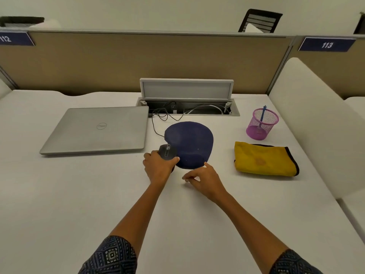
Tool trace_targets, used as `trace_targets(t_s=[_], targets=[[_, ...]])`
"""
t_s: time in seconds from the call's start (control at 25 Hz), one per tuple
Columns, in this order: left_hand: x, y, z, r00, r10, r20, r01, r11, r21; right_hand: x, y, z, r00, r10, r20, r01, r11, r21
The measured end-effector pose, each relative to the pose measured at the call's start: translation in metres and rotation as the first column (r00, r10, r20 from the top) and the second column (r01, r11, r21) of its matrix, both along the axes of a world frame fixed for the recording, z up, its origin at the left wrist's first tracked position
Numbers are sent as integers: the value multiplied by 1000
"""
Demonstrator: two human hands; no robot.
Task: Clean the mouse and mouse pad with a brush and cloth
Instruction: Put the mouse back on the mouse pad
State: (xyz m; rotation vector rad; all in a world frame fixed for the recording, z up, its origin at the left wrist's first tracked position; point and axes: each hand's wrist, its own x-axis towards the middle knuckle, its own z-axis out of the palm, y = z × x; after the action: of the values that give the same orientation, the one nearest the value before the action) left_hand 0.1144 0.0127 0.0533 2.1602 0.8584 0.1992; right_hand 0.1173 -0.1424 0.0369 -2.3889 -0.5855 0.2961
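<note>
The mouse sits at the near left edge of the mouse pad, and my left hand grips it by the sides. My right hand hangs loosely curled, empty, at the pad's near edge. I should lift gently, minding the cable. The laptop reads Dell; the signs read 112 and 113.

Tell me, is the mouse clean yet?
Not yet. The left hand grips the mouse at the pad's edge; the right hand touches the pad. The brush sits in its cup and the cloth lies folded, so cleaning hasn't started.
</note>
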Motion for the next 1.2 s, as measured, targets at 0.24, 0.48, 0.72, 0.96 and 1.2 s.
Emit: trace_targets(t_s=[0.24,0.48,0.72,0.96,1.2], targets=[[45,-14,-1,999,-15,29,16,999,-39,16,-13,3,995,-87,-38,88,996,31],[87,-27,-16,996,-67,60,69,997,-30,44,-18,4,982,-187,-18,188,975,123],[128,-25,-25,988,-142,59,141,990,13,64,-16,-6,978,-209,-27,211,966,148],[137,-30,-35,985,-158,69,157,987,26,76,-17,-7,962,-265,-64,273,941,199],[130,-35,-39,980,-184,79,183,983,22,76,-14,-10,963,-267,-47,270,936,226]])
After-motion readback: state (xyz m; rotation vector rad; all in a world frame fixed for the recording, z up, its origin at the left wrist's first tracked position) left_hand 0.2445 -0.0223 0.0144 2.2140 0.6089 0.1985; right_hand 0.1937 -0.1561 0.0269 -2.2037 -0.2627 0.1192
